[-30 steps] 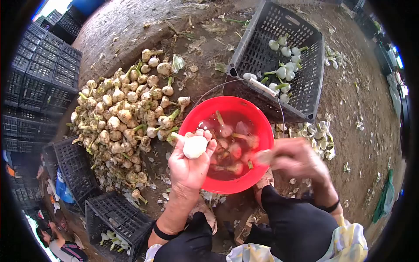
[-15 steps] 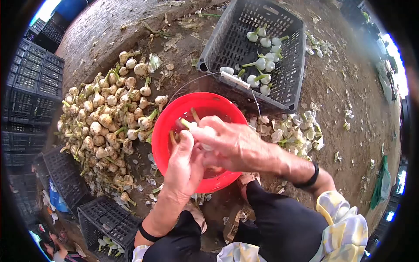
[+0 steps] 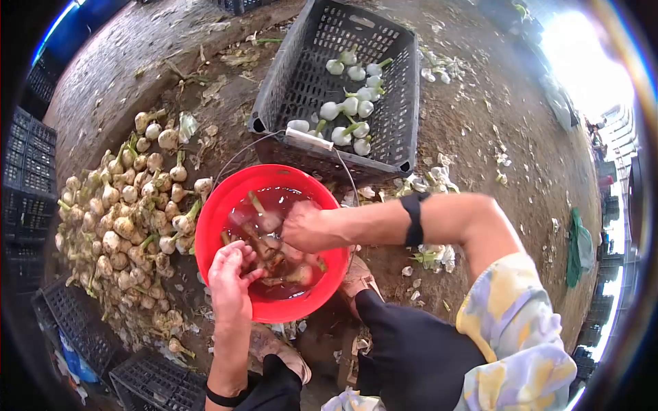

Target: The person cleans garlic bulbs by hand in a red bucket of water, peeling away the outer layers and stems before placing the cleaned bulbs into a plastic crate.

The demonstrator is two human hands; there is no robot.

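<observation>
A red bucket (image 3: pixel 205 264) of murky water stands between my feet. Garlic bulbs with stems float or lie in it, such as a garlic bulb (image 3: pixel 299 275) near the front. My right hand (image 3: pixel 305 226) reaches down into the bucket at the water. Its fingers point downward and are mostly hidden, so any grip does not show. Close by its left side, a pale garlic bulb (image 3: pixel 269 220) sits in the water. At the bucket's left rim hovers my left hand (image 3: pixel 232 270), its fingers loosely curled and apart, with nothing seen in them.
A large heap of unpeeled garlic (image 3: pixel 127 219) lies left of the bucket. Behind the bucket, a black crate (image 3: pixel 404 96) holds several peeled white bulbs (image 3: pixel 349 106). Peeled skins (image 3: pixel 439 179) litter the ground at right. Other black crates (image 3: pixel 157 380) stand at left.
My hands have parted: half a second ago they worked together on a garlic bulb above the bucket. The right hand has gone down into the water. The view has shifted.
</observation>
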